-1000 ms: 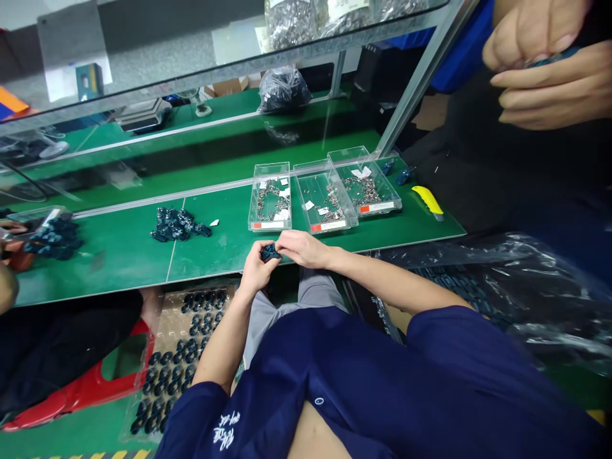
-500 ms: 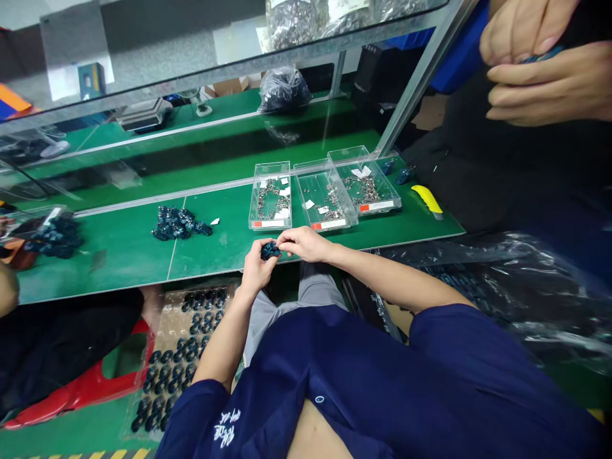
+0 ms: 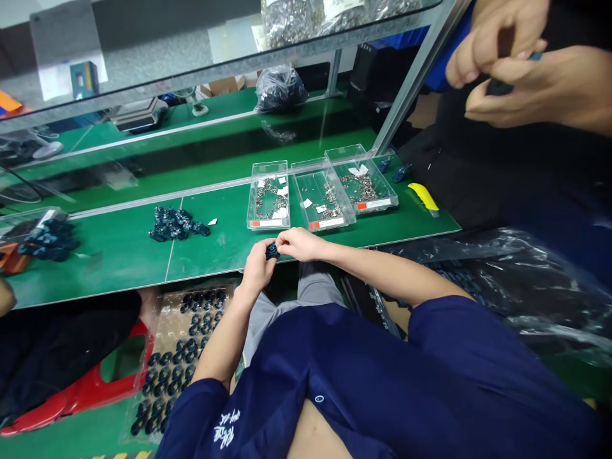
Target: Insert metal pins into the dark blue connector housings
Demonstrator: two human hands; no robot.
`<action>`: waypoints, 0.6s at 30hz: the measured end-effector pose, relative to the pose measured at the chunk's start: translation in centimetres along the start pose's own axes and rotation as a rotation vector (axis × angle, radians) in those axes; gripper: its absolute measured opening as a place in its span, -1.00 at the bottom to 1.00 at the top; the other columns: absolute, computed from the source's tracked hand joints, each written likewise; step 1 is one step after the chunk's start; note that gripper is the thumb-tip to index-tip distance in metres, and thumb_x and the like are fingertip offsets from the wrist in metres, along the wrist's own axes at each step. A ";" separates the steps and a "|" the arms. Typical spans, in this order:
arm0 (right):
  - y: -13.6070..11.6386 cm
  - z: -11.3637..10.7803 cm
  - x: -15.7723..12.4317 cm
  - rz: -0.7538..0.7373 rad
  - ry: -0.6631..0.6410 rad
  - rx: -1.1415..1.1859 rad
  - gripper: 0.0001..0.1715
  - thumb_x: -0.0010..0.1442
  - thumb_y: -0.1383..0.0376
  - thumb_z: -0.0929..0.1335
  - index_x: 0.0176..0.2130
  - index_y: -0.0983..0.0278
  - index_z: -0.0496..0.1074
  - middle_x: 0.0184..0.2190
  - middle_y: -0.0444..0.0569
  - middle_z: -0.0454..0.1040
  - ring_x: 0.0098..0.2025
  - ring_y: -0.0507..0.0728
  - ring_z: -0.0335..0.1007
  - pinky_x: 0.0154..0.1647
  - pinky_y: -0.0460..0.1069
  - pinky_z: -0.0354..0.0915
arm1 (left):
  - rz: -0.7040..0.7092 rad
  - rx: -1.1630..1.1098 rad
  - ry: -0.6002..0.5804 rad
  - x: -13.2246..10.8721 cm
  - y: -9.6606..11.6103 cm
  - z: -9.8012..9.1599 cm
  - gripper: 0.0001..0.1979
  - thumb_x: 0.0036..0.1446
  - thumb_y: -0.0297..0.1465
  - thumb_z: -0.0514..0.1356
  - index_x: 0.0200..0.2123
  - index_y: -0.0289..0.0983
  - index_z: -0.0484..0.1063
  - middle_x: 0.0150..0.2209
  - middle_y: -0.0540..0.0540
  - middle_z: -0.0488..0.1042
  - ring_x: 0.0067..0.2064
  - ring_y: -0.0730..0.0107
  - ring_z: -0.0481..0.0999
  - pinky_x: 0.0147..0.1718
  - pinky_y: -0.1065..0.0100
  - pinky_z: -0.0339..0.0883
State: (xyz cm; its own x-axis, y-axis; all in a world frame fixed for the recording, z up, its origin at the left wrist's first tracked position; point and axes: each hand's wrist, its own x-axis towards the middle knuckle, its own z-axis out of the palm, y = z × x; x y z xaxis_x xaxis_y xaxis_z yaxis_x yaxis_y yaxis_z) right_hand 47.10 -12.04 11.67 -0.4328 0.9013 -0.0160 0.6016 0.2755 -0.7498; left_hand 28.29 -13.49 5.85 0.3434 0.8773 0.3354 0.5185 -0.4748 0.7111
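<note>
Between my two hands, just over the table's front edge, is a small dark blue plastic part (image 3: 272, 250). My left hand (image 3: 257, 266) is closed around it. The fingertips of my right hand (image 3: 299, 245) are pinched together at its right side; whatever they hold there is too small to make out. Just beyond stand three clear plastic trays with small metal pieces: a left tray (image 3: 268, 224), a middle tray (image 3: 313, 182) and a right tray (image 3: 382, 191). A pile of similar dark blue parts (image 3: 174, 223) lies on the green table to the left.
A yellow utility knife (image 3: 423, 199) lies near the right table end. Co-workers' hands (image 3: 521, 70) work at upper right. A metal-framed shelf (image 3: 215, 58) spans above the table. Below left are a tray of black round parts (image 3: 165, 306) and a red stool (image 3: 81, 395).
The dark blue part has turned in my left fingers and sits more upright. My right fingertips stay close against it. The co-worker's hands at upper right have shifted left and spread apart somewhat.
</note>
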 end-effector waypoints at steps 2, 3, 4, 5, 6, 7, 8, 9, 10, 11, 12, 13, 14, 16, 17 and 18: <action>-0.1 0.7 -0.2 -0.018 0.092 -0.050 -0.86 0.16 0.44 0.34 -0.39 0.36 0.52 -0.49 -0.11 0.47 -0.43 -0.02 0.29 -0.36 -0.11 0.08 | 0.050 0.032 0.000 0.0 -0.3 0.0 -0.59 0.16 -0.48 0.20 0.10 -0.27 0.36 0.04 -0.24 0.51 0.07 0.14 0.50 0.08 0.11 0.37; 0.0 1.2 -0.2 -0.011 0.127 -0.042 -0.86 0.16 0.44 0.34 -0.38 0.36 0.52 -0.48 -0.11 0.49 -0.42 -0.02 0.30 -0.35 -0.11 0.09 | 0.064 0.040 0.003 0.1 -0.4 0.0 -0.57 0.16 -0.49 0.19 0.12 -0.28 0.35 0.06 -0.25 0.50 0.09 0.12 0.49 0.10 0.10 0.35; 0.2 1.6 -0.3 0.011 0.150 -0.016 -0.87 0.15 0.45 0.35 -0.38 0.36 0.52 -0.47 -0.11 0.50 -0.42 -0.02 0.31 -0.35 -0.12 0.11 | 0.071 0.042 0.005 0.1 -0.5 0.1 -0.56 0.16 -0.49 0.20 0.13 -0.28 0.35 0.07 -0.26 0.49 0.11 0.11 0.48 0.11 0.08 0.34; 0.5 1.9 -0.2 0.042 0.162 0.021 -0.89 0.14 0.45 0.36 -0.39 0.36 0.52 -0.47 -0.11 0.50 -0.42 -0.03 0.32 -0.36 -0.13 0.12 | 0.070 0.037 0.003 0.1 -0.6 0.1 -0.56 0.15 -0.49 0.20 0.13 -0.29 0.35 0.08 -0.27 0.49 0.12 0.10 0.47 0.13 0.08 0.33; 0.7 2.2 -0.2 0.079 0.164 0.069 -0.91 0.11 0.45 0.37 -0.40 0.36 0.51 -0.48 -0.12 0.50 -0.43 -0.03 0.33 -0.38 -0.13 0.13 | 0.057 0.021 -0.005 0.1 -0.7 0.1 -0.56 0.15 -0.48 0.21 0.12 -0.28 0.36 0.08 -0.26 0.49 0.13 0.09 0.48 0.13 0.08 0.33; 1.0 2.3 -0.1 0.117 0.156 0.127 -0.94 0.09 0.45 0.39 -0.41 0.35 0.50 -0.50 -0.13 0.50 -0.45 -0.04 0.33 -0.42 -0.14 0.13 | 0.031 -0.005 -0.015 0.1 -0.7 0.2 -0.56 0.14 -0.47 0.23 0.11 -0.27 0.38 0.08 -0.25 0.50 0.11 0.10 0.49 0.12 0.08 0.34; 1.1 2.3 0.0 0.156 0.140 0.194 -0.96 0.08 0.44 0.39 -0.42 0.35 0.48 -0.52 -0.14 0.48 -0.49 -0.04 0.32 -0.46 -0.15 0.13 | -0.004 -0.041 -0.023 0.2 -0.7 0.2 -0.57 0.13 -0.45 0.24 0.10 -0.26 0.39 0.06 -0.23 0.52 0.09 0.12 0.51 0.10 0.10 0.36; 1.3 2.1 0.1 0.198 0.116 0.268 -0.97 0.07 0.44 0.40 -0.41 0.35 0.46 -0.56 -0.15 0.47 -0.53 -0.05 0.31 -0.51 -0.16 0.12 | -0.044 -0.085 -0.026 0.2 -0.7 0.3 -0.57 0.13 -0.44 0.26 0.09 -0.24 0.40 0.05 -0.21 0.53 0.07 0.13 0.52 0.07 0.12 0.37; 1.3 1.8 0.2 0.244 0.085 0.341 -0.96 0.07 0.44 0.41 -0.41 0.35 0.44 -0.59 -0.17 0.45 -0.57 -0.06 0.29 -0.56 -0.17 0.11 | -0.080 -0.133 -0.025 0.2 -0.7 0.4 -0.57 0.12 -0.41 0.28 0.08 -0.23 0.41 0.03 -0.19 0.54 0.05 0.15 0.53 0.06 0.14 0.38; 1.3 1.5 0.4 0.288 0.050 0.406 -0.93 0.07 0.44 0.42 -0.40 0.34 0.41 -0.62 -0.18 0.44 -0.61 -0.06 0.27 -0.61 -0.18 0.09 | -0.109 -0.181 -0.016 0.2 -0.7 0.5 -0.58 0.11 -0.39 0.30 0.06 -0.23 0.42 0.02 -0.18 0.55 0.03 0.17 0.54 0.05 0.15 0.38; 1.2 1.1 0.5 0.326 0.017 0.460 -0.89 0.06 0.45 0.43 -0.40 0.34 0.39 -0.64 -0.18 0.43 -0.64 -0.06 0.25 -0.65 -0.19 0.08 | -0.128 -0.228 -0.007 0.2 -0.8 0.7 -0.58 0.09 -0.37 0.32 0.05 -0.23 0.44 0.00 -0.18 0.55 0.02 0.18 0.54 0.05 0.16 0.38; 1.0 0.8 0.6 0.356 -0.013 0.504 -0.85 0.04 0.46 0.45 -0.40 0.33 0.38 -0.65 -0.18 0.42 -0.65 -0.07 0.25 -0.68 -0.19 0.08 | -0.141 -0.271 -0.001 0.2 -0.9 0.8 -0.58 0.07 -0.35 0.34 0.02 -0.24 0.45 -0.01 -0.18 0.55 0.01 0.18 0.55 0.05 0.16 0.38; 0.9 0.5 0.7 0.377 -0.039 0.541 -0.82 0.03 0.47 0.46 -0.41 0.33 0.37 -0.66 -0.18 0.42 -0.66 -0.06 0.26 -0.69 -0.20 0.09 | -0.150 -0.310 0.002 0.3 -1.0 1.0 -0.58 0.06 -0.33 0.35 0.01 -0.25 0.46 -0.02 -0.18 0.55 0.00 0.18 0.55 0.05 0.16 0.38; 0.8 0.4 0.8 0.407 -0.062 0.620 -0.78 0.03 0.48 0.47 -0.43 0.33 0.35 -0.67 -0.18 0.41 -0.66 -0.07 0.27 -0.70 -0.21 0.14 | -0.160 -0.385 0.006 0.3 -1.1 1.4 -0.57 0.02 -0.31 0.38 -0.02 -0.26 0.46 -0.04 -0.19 0.55 -0.01 0.18 0.55 0.05 0.14 0.38; 0.8 0.5 0.7 0.425 -0.065 0.669 -0.78 0.05 0.48 0.47 -0.43 0.33 0.34 -0.67 -0.18 0.41 -0.66 -0.07 0.27 -0.70 -0.22 0.16 | -0.162 -0.418 0.007 0.4 -1.1 1.6 -0.56 0.01 -0.31 0.39 -0.03 -0.27 0.46 -0.04 -0.19 0.55 -0.01 0.18 0.55 0.06 0.13 0.38; 0.9 0.7 0.6 0.440 -0.068 0.724 -0.78 0.08 0.47 0.46 -0.42 0.33 0.34 -0.67 -0.19 0.41 -0.66 -0.08 0.27 -0.70 -0.22 0.17 | -0.161 -0.449 0.007 0.4 -1.1 1.7 -0.55 0.00 -0.31 0.40 -0.03 -0.27 0.46 -0.04 -0.20 0.55 -0.01 0.18 0.55 0.07 0.12 0.38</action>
State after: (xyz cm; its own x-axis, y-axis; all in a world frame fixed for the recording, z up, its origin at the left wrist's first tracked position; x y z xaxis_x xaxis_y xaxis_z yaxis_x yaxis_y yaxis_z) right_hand 46.95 -11.51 10.54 -0.3133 0.8480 -0.4275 0.1569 -0.3978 -0.9040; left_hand 29.22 -12.73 4.14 0.2803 0.9384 0.2020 0.1744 -0.2567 0.9506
